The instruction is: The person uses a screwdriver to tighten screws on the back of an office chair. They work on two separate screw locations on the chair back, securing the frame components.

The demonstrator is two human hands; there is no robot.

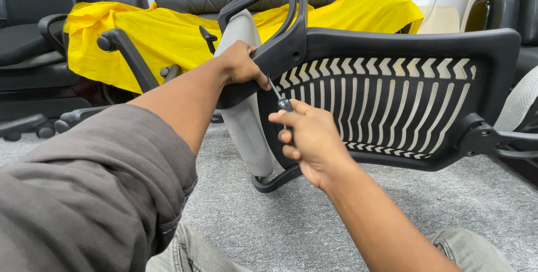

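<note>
Chair back (403, 104) filled centre and right of frame, lying sideways: black plastic frame, ribbed slotted panel with grey mesh behind (chevron cut-outs along the top row). Black armrest loop (274, 3) rose at upper centre, grey mesh seat pad (246, 126) hanging below it. Left hand (242, 64) was clamped on the frame at the armrest joint. Right hand (311, 137) was closed around a screwdriver (280, 97), thin metal shaft angled up-left into the joint. Yellow cloth (162, 33) draped over the sofa behind; grey carpet (291, 227) underneath.
</note>
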